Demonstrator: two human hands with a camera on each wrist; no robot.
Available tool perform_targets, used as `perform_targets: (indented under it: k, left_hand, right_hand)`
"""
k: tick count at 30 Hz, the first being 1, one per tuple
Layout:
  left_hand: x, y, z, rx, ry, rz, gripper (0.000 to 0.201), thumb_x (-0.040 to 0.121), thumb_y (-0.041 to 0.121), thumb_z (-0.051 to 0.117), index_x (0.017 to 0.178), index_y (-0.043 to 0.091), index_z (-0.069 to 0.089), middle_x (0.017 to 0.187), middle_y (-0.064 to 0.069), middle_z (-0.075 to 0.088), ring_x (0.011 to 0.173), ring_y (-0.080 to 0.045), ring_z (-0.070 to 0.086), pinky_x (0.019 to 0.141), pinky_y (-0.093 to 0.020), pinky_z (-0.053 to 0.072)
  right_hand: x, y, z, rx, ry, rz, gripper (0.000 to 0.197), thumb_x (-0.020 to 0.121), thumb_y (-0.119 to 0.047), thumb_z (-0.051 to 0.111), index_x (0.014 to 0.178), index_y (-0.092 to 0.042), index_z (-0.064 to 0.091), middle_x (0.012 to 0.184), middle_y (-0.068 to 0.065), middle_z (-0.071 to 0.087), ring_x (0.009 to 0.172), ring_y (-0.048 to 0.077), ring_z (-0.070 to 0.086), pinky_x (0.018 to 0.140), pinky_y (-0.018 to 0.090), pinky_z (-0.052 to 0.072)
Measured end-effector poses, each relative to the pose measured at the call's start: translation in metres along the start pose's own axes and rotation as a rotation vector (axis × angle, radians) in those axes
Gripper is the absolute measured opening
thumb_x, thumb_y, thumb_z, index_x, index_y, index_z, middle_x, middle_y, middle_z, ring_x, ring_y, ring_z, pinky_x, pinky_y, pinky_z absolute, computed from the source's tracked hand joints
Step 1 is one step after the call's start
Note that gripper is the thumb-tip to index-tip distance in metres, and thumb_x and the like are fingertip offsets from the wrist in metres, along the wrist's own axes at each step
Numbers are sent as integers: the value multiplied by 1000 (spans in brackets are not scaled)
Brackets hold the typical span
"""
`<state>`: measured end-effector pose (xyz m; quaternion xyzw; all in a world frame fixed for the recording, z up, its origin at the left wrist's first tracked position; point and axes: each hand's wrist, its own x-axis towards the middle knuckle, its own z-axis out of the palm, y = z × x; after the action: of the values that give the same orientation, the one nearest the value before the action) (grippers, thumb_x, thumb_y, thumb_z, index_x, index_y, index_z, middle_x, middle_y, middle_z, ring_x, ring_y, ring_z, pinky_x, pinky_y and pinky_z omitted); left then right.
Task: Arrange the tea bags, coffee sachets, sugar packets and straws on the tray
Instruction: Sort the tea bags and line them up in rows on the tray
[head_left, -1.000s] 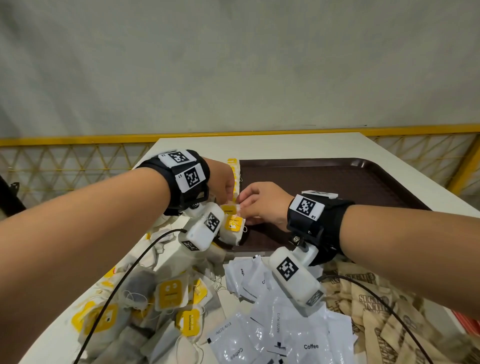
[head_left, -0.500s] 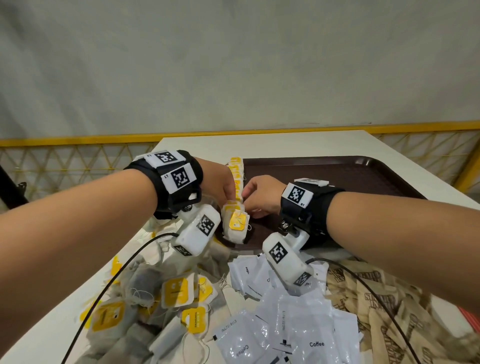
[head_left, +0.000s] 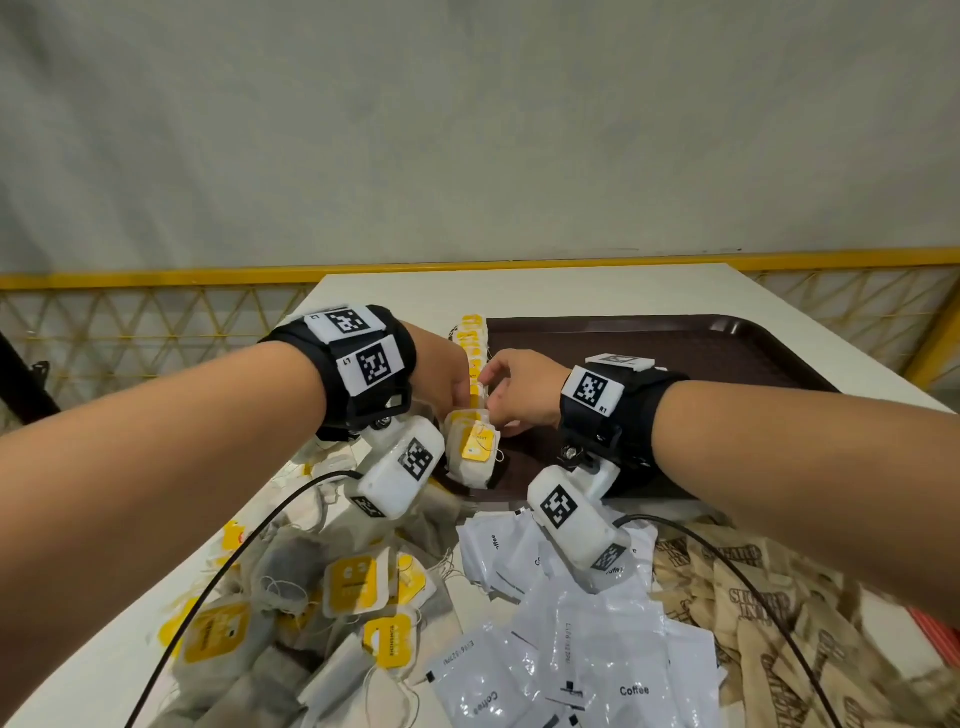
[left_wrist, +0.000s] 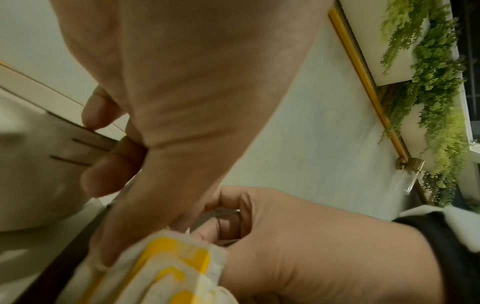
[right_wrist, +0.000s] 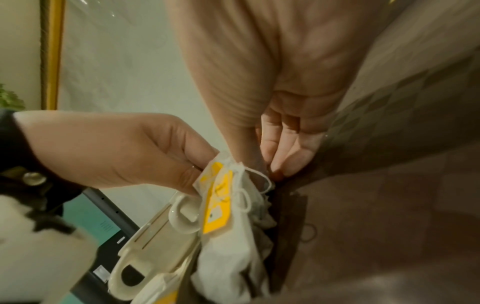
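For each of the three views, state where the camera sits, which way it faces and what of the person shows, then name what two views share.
Head: on the head, facing forward and down at the brown plastic tray on the white table; both forearms, left hand and right hand show.
Left wrist: under the left wrist, looking along the palm; both hands show.
Right wrist: under the right wrist, looking along the fingers resting on the tray; the left hand pinches the tea bags.
Shared: all three views show the bunch of white yellow-tagged tea bags.

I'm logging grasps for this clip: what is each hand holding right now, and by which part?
The left hand pinches a tea bag at its top edge. The right hand touches the row; any grip there cannot be told.
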<state>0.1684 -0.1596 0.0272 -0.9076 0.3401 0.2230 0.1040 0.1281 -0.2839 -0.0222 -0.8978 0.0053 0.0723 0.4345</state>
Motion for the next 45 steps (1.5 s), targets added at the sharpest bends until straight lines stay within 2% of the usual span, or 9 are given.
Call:
perform_targets:
  k: [3, 8, 15, 18, 22, 29, 32, 37, 45]
  left_hand:
    - [0, 2, 0, 23, -4, -1, 18, 92, 19, 59, 106, 18, 71, 79, 9, 60, 79, -10, 52, 80, -24, 46]
    - [-1, 0, 0, 10, 32, -9, 21, 91, 19, 62, 110, 15, 69, 88, 5, 62, 80, -9, 52, 79, -22, 44]
    - [2, -10, -2, -30, 169, 5, 21, 86, 16, 68, 106, 15, 69, 85, 8, 61, 66, -2, 49, 59, -10, 37]
    - [6, -8, -2, -13, 221, -19, 22, 88, 15, 65, 109, 14, 69, 104, 0, 68, 81, -7, 53, 63, -13, 39]
    - [11, -4, -2, 39, 290, -111, 23, 87, 20, 66, 111, 19, 70, 110, 4, 67, 94, -10, 57, 71, -20, 36]
    - [7, -10, -4, -73, 451, -141, 2, 83, 21, 70, 85, 21, 68, 87, 7, 64, 82, -11, 55, 70, -26, 40]
    - [-6, -15, -3, -86, 431, -90, 6, 85, 21, 68, 86, 20, 73, 81, 9, 64, 77, -8, 55, 66, -22, 43]
    - [-13, -7, 10, 88, 348, -102, 15, 89, 40, 61, 98, 31, 69, 85, 18, 57, 86, -8, 49, 86, -31, 28]
    - [-4, 3, 17, 83, 300, -123, 16, 89, 33, 63, 104, 26, 64, 80, 14, 48, 88, -12, 46, 91, -36, 28]
  right_hand:
    - [1, -1, 1, -72, 40, 4, 38, 70, 5, 72, 83, -24, 51, 102, 16, 66, 93, 33, 67, 80, 51, 57]
    - [0, 1, -4, 134, 29, 37, 29, 83, 11, 58, 76, -14, 46, 73, 13, 51, 55, 20, 50, 55, 28, 51]
    - [-6, 3, -7, 103, -86, 92, 22, 85, 11, 55, 73, -7, 60, 69, 10, 60, 55, 12, 60, 73, 32, 57]
    - [-11, 2, -8, 185, -80, 159, 25, 91, 10, 46, 75, -6, 55, 67, 10, 55, 54, 15, 58, 59, 25, 53]
    - [-15, 0, -7, 273, -71, 207, 9, 95, 0, 44, 93, -1, 54, 72, 11, 55, 60, 19, 56, 66, 29, 52]
    - [-17, 12, -3, 344, -48, 134, 17, 85, 3, 67, 83, -7, 53, 69, 10, 61, 60, 17, 60, 61, 28, 56]
    - [-18, 11, -2, 336, -32, 83, 21, 81, 7, 69, 82, -8, 54, 72, 12, 61, 61, 17, 61, 56, 26, 56]
    - [-16, 2, 0, 319, -27, 42, 23, 80, 11, 67, 83, -8, 54, 70, 11, 57, 60, 17, 59, 56, 27, 56]
    - [-18, 1, 4, 320, -2, 129, 20, 91, -3, 60, 75, -8, 51, 72, 12, 57, 57, 17, 55, 55, 28, 52]
